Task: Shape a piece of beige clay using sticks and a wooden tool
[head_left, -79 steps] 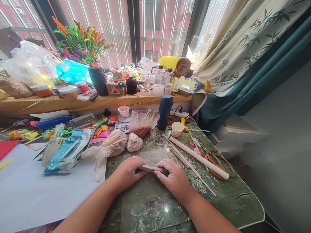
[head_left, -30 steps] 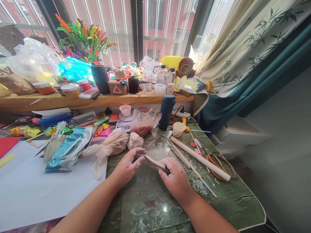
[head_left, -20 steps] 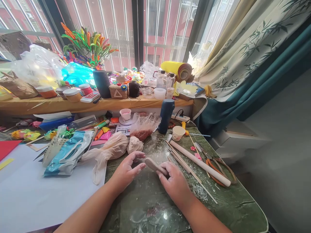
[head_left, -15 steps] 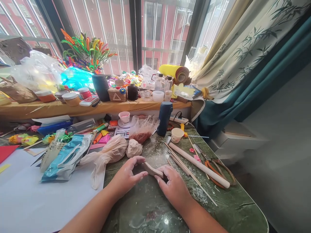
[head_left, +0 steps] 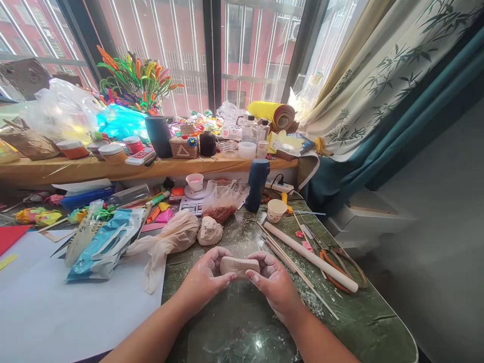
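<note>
A flat, pale beige slab of clay [head_left: 239,265] is held upright between both my hands just above the green marble tabletop [head_left: 340,312]. My left hand [head_left: 207,278] grips its left end with thumb and fingers. My right hand [head_left: 275,282] grips its right end, thumb across the front face. Beyond the hands lies a lump of the same clay [head_left: 209,231] beside a beige cloth bag [head_left: 170,239].
A long wooden rolling pin [head_left: 310,257] and thin sticks [head_left: 298,275] lie right of my hands, with pliers [head_left: 336,257] further right. A paper cup [head_left: 276,210], dark blue bottle [head_left: 257,185], plastic bag [head_left: 226,199] and white paper sheet [head_left: 56,307] surround the spot. A cluttered shelf [head_left: 151,164] runs behind.
The slab was tilted in my right hand with the left hand loose; now both hands hold it by its ends, turned level with its flat face toward me.
</note>
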Action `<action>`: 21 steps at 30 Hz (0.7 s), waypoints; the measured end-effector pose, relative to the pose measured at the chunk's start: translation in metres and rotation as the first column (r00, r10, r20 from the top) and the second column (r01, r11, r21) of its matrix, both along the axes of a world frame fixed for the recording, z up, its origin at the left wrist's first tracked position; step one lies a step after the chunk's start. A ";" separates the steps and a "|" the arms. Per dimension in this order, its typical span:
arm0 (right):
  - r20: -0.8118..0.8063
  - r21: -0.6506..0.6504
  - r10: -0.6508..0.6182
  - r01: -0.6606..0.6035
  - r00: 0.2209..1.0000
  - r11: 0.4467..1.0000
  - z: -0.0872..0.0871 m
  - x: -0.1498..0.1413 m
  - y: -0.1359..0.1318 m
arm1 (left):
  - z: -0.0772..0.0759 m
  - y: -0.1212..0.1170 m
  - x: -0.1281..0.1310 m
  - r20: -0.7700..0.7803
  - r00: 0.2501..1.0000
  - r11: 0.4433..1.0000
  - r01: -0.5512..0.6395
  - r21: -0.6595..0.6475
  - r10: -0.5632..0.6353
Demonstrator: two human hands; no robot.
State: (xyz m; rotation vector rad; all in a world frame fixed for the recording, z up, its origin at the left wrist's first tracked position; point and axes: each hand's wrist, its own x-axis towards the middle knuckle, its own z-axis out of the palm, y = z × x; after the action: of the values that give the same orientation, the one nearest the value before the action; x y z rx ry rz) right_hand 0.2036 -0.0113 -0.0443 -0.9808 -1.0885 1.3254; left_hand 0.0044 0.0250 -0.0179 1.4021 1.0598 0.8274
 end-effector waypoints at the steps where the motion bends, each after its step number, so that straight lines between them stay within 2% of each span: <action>1: -0.090 -0.003 0.004 -0.004 0.996 1.000 0.001 -0.001 0.000 | 0.001 -0.001 0.001 0.012 1.000 1.000 0.020 -0.019 -0.020; 4: -0.257 -0.027 0.056 -0.066 0.965 0.997 0.005 -0.001 0.000 | 0.004 -0.007 0.004 0.006 0.996 0.994 0.091 -0.060 -0.090; 8: -0.242 -0.057 0.060 -0.076 0.968 0.996 0.006 0.000 0.000 | 0.004 -0.011 0.007 0.019 0.993 0.991 0.121 -0.051 -0.120; 11: -0.178 -0.020 0.064 -0.069 0.982 0.997 0.004 -0.006 -0.002 | 0.004 -0.012 0.007 0.067 0.997 0.998 0.051 -0.037 -0.048; 14: -0.109 -0.001 0.182 -0.184 0.977 0.983 0.004 -0.013 -0.006 | 0.005 -0.011 0.006 0.093 0.995 1.000 -0.022 -0.009 0.023; 16: -0.042 -0.018 0.201 -0.202 0.979 0.979 0.005 -0.015 -0.009 | 0.006 -0.010 0.004 0.035 0.999 0.999 -0.031 0.040 0.030; 19: 0.155 -0.012 0.064 -0.063 0.986 0.998 0.009 -0.010 -0.011 | 0.007 -0.007 0.000 -0.050 0.999 0.995 -0.003 0.100 0.008; 21: 0.300 0.048 -0.011 -0.003 0.954 0.999 0.012 -0.005 -0.010 | 0.006 -0.003 -0.004 -0.106 0.994 0.993 0.029 0.117 -0.017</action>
State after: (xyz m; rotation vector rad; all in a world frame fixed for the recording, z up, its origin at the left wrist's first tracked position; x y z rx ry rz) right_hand 0.1981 -0.0216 -0.0320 -1.1742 -1.3398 1.1646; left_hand 0.0007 0.0219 -0.0117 1.5692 1.0870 0.8183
